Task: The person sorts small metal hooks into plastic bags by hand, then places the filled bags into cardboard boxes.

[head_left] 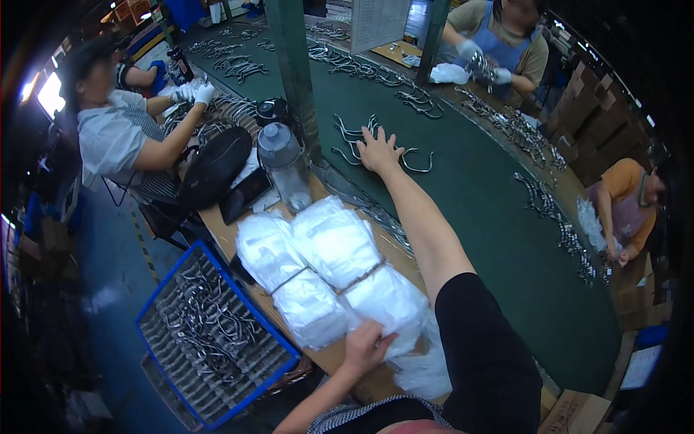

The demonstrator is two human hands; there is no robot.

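Note:
My right hand (379, 150) reaches far out over the green table surface, its fingers spread on top of a few curved, shiny metal pieces (419, 160). Some of their bent ends stick out around the fingers; what lies under the palm is hidden. Close to my body, my left hand (367, 347) has its fingers closed at the lower edge of a stack of clear plastic bags (387, 300). A second bundle of bags (307, 311) lies beside that stack, and a band goes around each. Loose bag plastic (423, 369) spills over near my left hand.
A blue-rimmed crate (217, 412) with curved metal pieces stands at left. Beyond the bags are a clear jug (285, 166), a black bag (217, 168) and a green post (293, 65). More metal pieces (361, 69) line the green surface. Several co-workers (134, 137) sit around it.

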